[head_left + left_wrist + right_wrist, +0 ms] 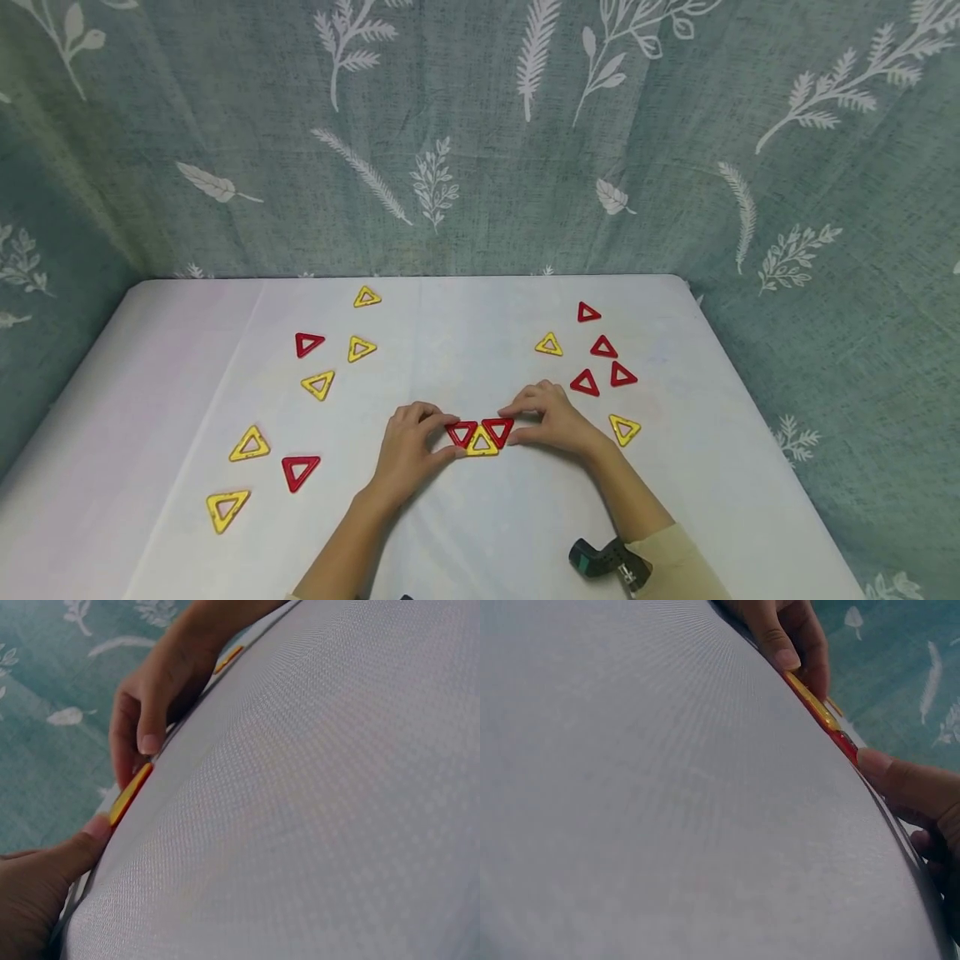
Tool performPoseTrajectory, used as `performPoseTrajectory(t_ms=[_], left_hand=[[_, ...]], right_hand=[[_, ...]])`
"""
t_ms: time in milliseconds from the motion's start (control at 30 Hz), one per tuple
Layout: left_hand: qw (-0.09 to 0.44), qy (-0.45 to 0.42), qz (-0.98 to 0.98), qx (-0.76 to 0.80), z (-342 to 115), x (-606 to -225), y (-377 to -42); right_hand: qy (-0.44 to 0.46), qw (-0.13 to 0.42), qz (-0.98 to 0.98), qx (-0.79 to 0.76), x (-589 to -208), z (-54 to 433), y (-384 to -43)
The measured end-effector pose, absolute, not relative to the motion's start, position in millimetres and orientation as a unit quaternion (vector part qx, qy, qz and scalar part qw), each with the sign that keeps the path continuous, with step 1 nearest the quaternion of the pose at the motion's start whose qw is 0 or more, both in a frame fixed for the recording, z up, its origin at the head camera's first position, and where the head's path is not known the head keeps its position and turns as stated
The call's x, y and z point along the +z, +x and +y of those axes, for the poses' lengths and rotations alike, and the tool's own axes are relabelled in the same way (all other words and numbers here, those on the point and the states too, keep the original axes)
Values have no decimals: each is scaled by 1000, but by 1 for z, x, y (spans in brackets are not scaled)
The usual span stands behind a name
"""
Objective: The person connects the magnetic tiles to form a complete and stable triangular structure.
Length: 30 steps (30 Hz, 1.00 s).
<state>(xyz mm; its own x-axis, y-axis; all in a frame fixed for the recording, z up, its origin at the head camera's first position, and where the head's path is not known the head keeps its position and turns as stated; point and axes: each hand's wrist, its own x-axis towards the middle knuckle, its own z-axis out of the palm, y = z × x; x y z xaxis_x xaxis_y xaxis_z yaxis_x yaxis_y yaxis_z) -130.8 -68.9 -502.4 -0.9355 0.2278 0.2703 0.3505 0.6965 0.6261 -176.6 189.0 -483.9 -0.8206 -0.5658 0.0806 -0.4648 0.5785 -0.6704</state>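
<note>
Mid-table in the head view, a yellow triangular tile (482, 452) points away from me, flanked by a left red triangular tile (461, 423) and a right red triangular tile (497, 421) that point toward me. All three have open centres and meet side by side in a row. My left hand (411, 442) pinches the left red tile, index fingertip at its outer corner and thumb by the yellow tile's lower corner. With thumb and fingers, my right hand (553, 421) pinches the outer side of the right red tile. The wrist views show the tiles edge-on between both hands.
Loose yellow and red tiles lie spread on the left, among them a red one (302, 460) near my left forearm. More are scattered at right, including a yellow one (615, 419) beside my right wrist. White cloth (465, 350) covers the table; patterned green fabric (480, 167) hangs behind.
</note>
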Motion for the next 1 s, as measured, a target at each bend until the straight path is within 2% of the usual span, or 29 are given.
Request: performPoseTrajectory(t_ms=[200,500,833,1000], left_hand=[[88,-148,-909,-379,-69,-502,-130],[103,-130,-897,-409,-70,-499,-130],[113,-132,-884,-434,-70,-503,-129],[101,-121,-886,-436,-70,-501,-129]], right_hand=[[-253,101,870,-411,-481,198,-175],[-184,114,872,-439,-474,215,-168],[-155,57,888,-430,-467,251,-147],[-116,25,898,-423,-463,274,-137]])
